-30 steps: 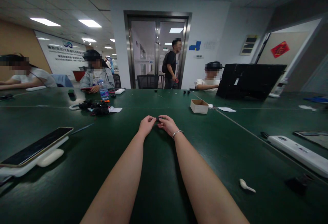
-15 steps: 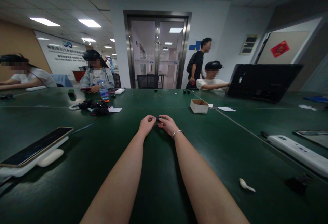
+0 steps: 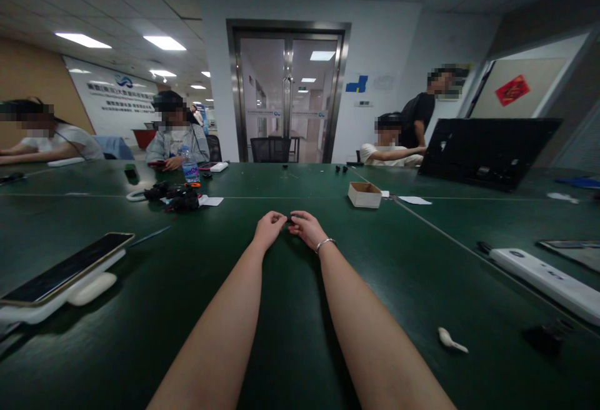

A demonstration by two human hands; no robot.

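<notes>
Both my arms reach out over the green table [image 3: 290,310], and my hands almost meet at the fingertips. My left hand [image 3: 269,230] is closed in a pinch at a small dark object [image 3: 289,219]. From the other side my right hand [image 3: 307,229], with a silver bangle [image 3: 325,245] at its wrist, pinches the same object. Fingers cover most of it, so its kind cannot be made out.
An open pale box [image 3: 364,196] stands ahead to the right. Leftward lie a phone [image 3: 70,267], a black tangle of gear [image 3: 175,196] and a water bottle [image 3: 190,166]. A white earbud [image 3: 450,340], power strip [image 3: 548,279] and monitor [image 3: 487,154] are rightward. Several people are around.
My hands keep nearly the same place and pinch. Across the table, a standing person in black has moved right, behind the seated person. The monitor has shifted slightly.
</notes>
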